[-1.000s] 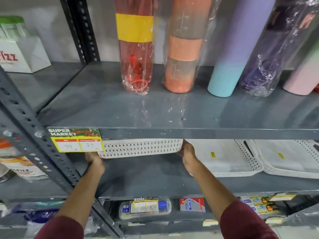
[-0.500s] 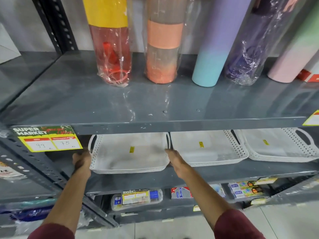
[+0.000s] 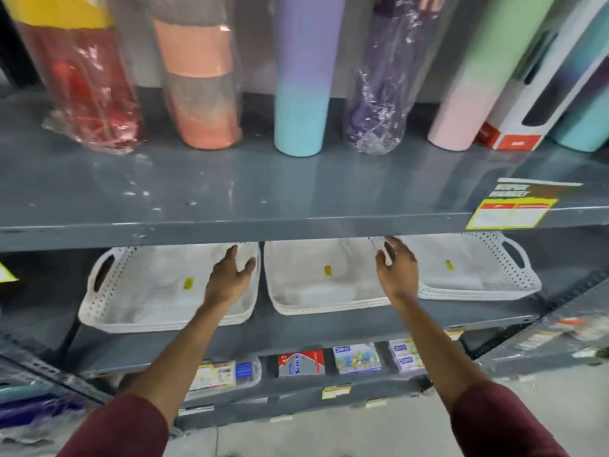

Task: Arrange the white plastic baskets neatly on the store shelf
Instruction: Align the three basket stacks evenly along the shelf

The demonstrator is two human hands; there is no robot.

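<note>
Three stacks of white perforated plastic baskets sit side by side on the middle grey shelf (image 3: 329, 328): a left basket (image 3: 138, 291), a middle basket (image 3: 316, 278) and a right basket (image 3: 474, 268). My left hand (image 3: 229, 278) hovers over the right end of the left basket, fingers spread, holding nothing. My right hand (image 3: 397, 268) is open too, at the gap between the middle and right baskets, its fingertips near the right basket's left handle. The upper shelf's edge hides the backs of the baskets.
The upper shelf (image 3: 263, 192) carries tall tumblers and wrapped bottles (image 3: 301, 94). A yellow price tag (image 3: 514, 206) hangs on its front edge at the right. Small packaged goods (image 3: 301, 362) fill the shelf below. A slotted upright (image 3: 43, 367) stands at the left.
Both hands let go of the left basket after setting it flat on the shelf and moved right. They now flank the middle basket. The view has shifted right.
</note>
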